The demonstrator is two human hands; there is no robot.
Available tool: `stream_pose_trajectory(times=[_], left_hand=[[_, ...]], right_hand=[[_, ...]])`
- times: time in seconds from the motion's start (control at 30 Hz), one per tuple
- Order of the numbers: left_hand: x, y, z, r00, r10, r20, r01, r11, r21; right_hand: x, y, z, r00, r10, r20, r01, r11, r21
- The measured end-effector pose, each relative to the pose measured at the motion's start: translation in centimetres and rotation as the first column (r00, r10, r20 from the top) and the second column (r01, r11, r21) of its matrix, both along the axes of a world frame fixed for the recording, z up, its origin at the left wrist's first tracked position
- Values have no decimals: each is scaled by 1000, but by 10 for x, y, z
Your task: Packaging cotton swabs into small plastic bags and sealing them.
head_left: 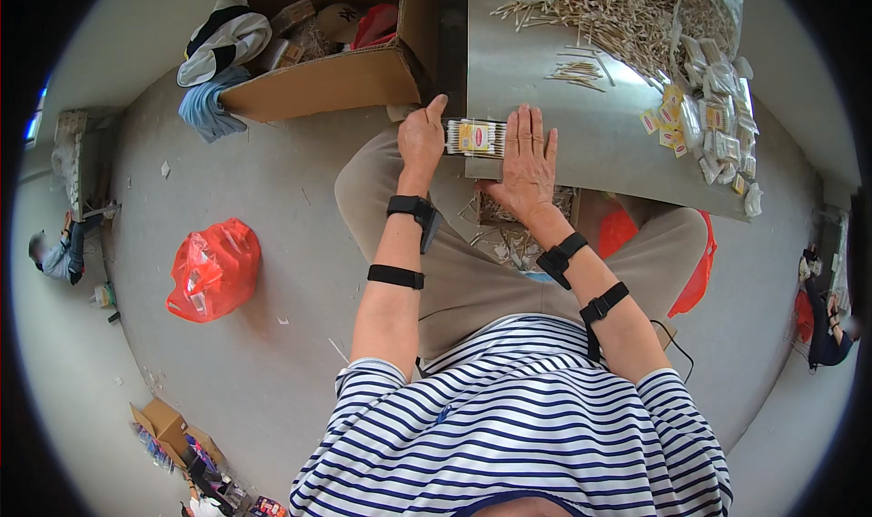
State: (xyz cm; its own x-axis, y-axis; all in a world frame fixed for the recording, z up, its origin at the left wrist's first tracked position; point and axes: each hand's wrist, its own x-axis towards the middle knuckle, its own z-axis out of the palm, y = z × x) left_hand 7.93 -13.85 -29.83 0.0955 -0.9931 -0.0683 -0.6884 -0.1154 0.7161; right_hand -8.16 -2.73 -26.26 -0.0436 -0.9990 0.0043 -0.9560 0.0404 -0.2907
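Observation:
A small clear pack of cotton swabs (pixel 475 137) with a yellow and red label lies at the table's left corner, between my two hands. My left hand (pixel 421 145) is closed at its left end, thumb pointing away from me; its curled fingers are partly hidden. My right hand (pixel 530 167) rests with straight fingers on the table (pixel 509 72), its edge against the pack's right end. Farther off on the table is a big heap of loose cotton swabs (pixel 613 18), with a few strays (pixel 579 74) nearer. To the right are yellow label cards (pixel 668 116) and filled clear packs (pixel 722 140).
A large cardboard box (pixel 327 86) holding clothes and a cap stands left of the table. A red plastic bag (pixel 214 270) sits on the floor at left. Below the table edge is a box of loose swabs (pixel 522 210). Other people (pixel 62 256) work far off.

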Motion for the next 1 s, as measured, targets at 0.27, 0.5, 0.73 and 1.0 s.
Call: stream_pose_trajectory(times=[0.27,0.5,0.73,1.0], left_hand=[[-12,4,2,999,31,-33,-30,999,23],[-13,4,0,999,38,-31,-38,999,2],[-13,4,-3,998,46,-49,-45,999,15],[-14,3,-4,997,33,-72,-32,999,16]], right_hand=[[-1,-1,0,1000,-22,-3,22,1000,8],[3,-1,1,999,-31,-32,31,999,26],[9,-2,1,999,-42,-18,43,998,35],[14,-3,1,999,-50,-12,50,998,47]])
